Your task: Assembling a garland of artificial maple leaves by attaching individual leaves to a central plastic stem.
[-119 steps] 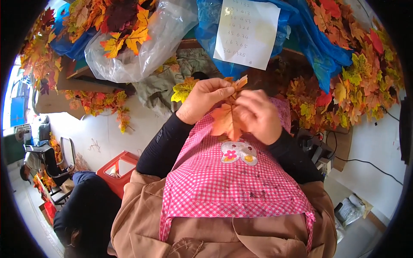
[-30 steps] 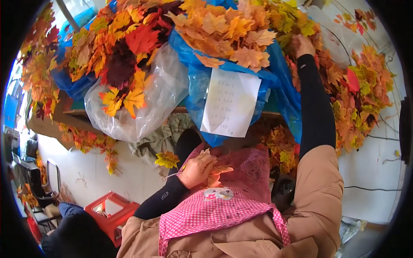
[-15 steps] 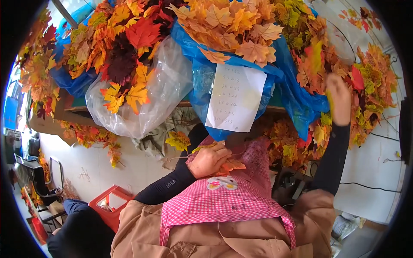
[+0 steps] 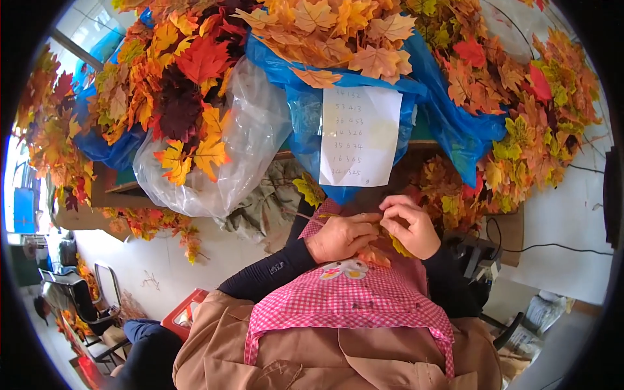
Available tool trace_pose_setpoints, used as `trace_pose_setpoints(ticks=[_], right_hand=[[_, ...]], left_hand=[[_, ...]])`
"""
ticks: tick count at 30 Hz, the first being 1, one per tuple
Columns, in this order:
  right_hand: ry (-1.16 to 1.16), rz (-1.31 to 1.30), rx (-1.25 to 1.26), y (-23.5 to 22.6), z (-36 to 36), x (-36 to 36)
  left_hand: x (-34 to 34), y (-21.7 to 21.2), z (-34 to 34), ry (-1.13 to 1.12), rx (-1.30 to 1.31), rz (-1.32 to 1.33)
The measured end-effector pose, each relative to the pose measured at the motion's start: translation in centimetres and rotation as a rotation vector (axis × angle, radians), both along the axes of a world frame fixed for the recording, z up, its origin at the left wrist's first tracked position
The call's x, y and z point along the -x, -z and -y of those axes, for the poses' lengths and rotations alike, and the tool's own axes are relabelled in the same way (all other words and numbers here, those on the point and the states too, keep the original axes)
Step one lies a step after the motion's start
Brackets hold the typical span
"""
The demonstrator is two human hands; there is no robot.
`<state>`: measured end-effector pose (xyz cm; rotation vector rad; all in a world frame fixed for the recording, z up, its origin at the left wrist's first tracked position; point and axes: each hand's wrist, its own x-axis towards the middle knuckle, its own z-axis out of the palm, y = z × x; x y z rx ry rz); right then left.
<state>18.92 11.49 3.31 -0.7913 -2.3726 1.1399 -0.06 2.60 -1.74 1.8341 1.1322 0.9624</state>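
Observation:
In front of the pink checked apron (image 4: 351, 302), my left hand (image 4: 344, 238) is closed round a thin stem (image 4: 298, 213) of artificial maple leaves. A yellow-green leaf (image 4: 309, 190) stands out beyond that hand, and an orange leaf (image 4: 373, 256) pokes out below its fingers. My right hand (image 4: 411, 225) is beside the left one, its fingers pinched together at the stem. Under the right fingers shows part of a yellow maple leaf (image 4: 398, 246). The exact spot where the fingertips meet is partly hidden.
Ahead, a blue plastic bag (image 4: 302, 123) holds peach-orange leaves (image 4: 383, 58), with a white handwritten sheet (image 4: 359, 140) on its front. A clear bag (image 4: 250, 130) of red and orange leaves hangs left; more leaves (image 4: 513, 140) pile right. A red stool (image 4: 184, 311) stands lower left.
My right hand has come down from the leaf pile at the far right to my left hand, bringing a yellow leaf. My left hand has shifted slightly right, still holding the stem.

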Motion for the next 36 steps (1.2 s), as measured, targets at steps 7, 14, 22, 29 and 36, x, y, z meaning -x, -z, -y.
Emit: trace_pose_setpoints(ticks=[7, 14, 22, 29, 36], right_hand=[[0.271, -0.576, 0.811, 4.4, 1.4, 2.2], [0.295, -0.125, 0.231, 0.3, 0.0, 3.1], [0.133, 0.176, -0.213, -2.3, -0.9, 4.0], [0.088, 0.166, -0.240, -2.2, -1.3, 4.4], [0.102, 0.035, -0.051, -1.1, -2.0, 4.3]], left_hand=[[1.8, -0.3, 1.1, -0.062, -0.019, 0.045], [3.2, -0.8, 0.1, -0.313, -0.186, -0.046], [3.0, -0.9, -1.2, -0.447, 0.025, 0.256], [2.4, -1.3, -1.0, -0.442, 0.085, 0.333], [1.7, -1.1, -1.4, -0.493, 0.120, 0.381]])
